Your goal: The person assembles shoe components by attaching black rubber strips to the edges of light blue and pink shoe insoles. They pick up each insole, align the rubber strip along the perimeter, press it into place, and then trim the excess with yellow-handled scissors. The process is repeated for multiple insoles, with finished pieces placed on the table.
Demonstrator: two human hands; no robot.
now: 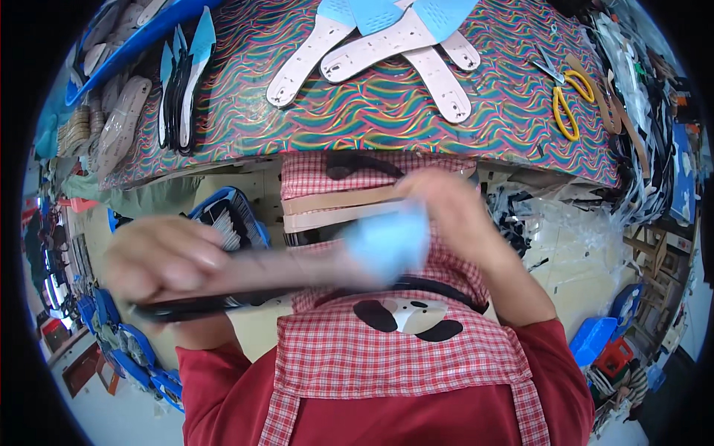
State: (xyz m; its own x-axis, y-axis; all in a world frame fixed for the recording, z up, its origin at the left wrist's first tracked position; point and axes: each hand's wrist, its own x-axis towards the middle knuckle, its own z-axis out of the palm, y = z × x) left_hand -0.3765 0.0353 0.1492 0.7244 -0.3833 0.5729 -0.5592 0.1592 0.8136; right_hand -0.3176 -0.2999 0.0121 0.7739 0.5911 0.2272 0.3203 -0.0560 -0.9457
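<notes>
Held over my lap in my left hand (165, 256) is a pale pink shoe insole (282, 269) with a light blue toe end. A dark strip or second black piece (223, 303) runs along its lower side, blurred. My left fingers wrap round the plain end. My right hand (439, 195) is beside the blue toe end, smeared by motion, so its grip does not show. Under the insole, beige and pink strips (338, 208) lie across my checked apron (394, 364). More blue-tipped insoles (387, 48) lie overlapping on the patterned table (253, 134).
At the table's right are yellow-handled scissors (567, 97). Dark-edged insoles (178, 89) stand together at the left, near stacked insoles (123, 123) and a blue bin (119, 59). A blue basket (242, 208) sits below the table. Scrap strips (639, 67) pile up far right.
</notes>
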